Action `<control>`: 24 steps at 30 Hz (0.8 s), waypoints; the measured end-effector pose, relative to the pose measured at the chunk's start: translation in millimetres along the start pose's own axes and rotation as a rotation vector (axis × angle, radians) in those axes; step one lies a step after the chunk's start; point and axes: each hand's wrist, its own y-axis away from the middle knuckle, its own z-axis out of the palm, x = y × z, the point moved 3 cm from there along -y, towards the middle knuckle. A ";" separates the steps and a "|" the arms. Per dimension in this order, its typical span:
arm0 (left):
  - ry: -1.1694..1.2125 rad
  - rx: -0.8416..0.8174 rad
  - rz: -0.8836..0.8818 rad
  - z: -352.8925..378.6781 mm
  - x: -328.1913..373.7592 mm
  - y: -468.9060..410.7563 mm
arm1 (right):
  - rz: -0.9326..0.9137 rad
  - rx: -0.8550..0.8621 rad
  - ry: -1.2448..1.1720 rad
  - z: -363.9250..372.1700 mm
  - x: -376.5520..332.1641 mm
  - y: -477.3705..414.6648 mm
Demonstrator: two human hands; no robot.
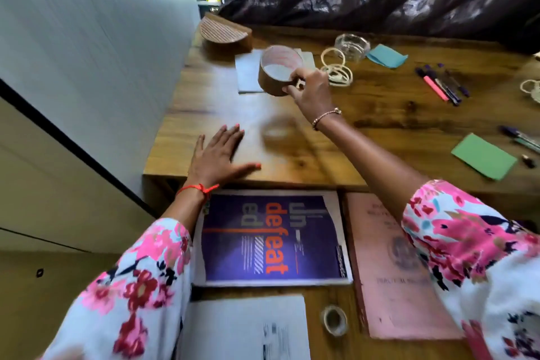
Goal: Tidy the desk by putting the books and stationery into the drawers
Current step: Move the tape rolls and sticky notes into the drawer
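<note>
My right hand (310,90) reaches far over the wooden desk (380,117) and pinches the edge of a wide roll of brown tape (277,71), lifted above a grey notebook (247,71). My left hand (217,155) lies flat with spread fingers near the desk's front edge. Below the edge, an open drawer (318,295) holds a purple book lettered "undefeated" (270,238), a pink booklet (388,269), white papers (248,327) and a small tape roll (334,320).
On the desk to the right lie several pens and a pink highlighter (442,85), a blue note (385,55), a green note (483,156), a glass dish (352,45), white rings (336,67) and a half-round wooden stand (225,33). A wall stands left, a dark curtain behind.
</note>
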 end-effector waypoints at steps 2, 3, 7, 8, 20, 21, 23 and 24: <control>-0.013 -0.024 -0.073 4.6 8.6 12.4 | -0.018 -0.003 -0.021 -29.6 -3.4 45.8; -0.003 -0.030 -0.097 6.1 12.5 18.8 | -0.025 -0.006 -0.031 -41.6 -5.1 68.5; 0.149 -0.103 -0.035 20.1 42.7 71.1 | -0.025 -0.015 -0.092 -81.9 10.2 176.9; 0.248 -0.115 -0.008 23.7 51.0 87.1 | 0.007 -0.038 -0.097 -88.4 17.8 204.4; 0.278 -0.398 0.465 78.9 123.7 324.2 | 0.227 -0.348 -0.065 -164.1 77.1 440.8; 0.254 -0.399 0.480 79.9 125.9 334.9 | 0.213 -0.406 -0.049 -162.8 77.8 450.0; 0.226 -0.390 0.478 79.9 128.4 348.3 | 0.202 -0.504 -0.058 -157.3 77.3 461.0; 0.209 -0.389 0.474 79.6 129.9 352.9 | 0.199 -0.547 -0.061 -153.3 77.3 464.5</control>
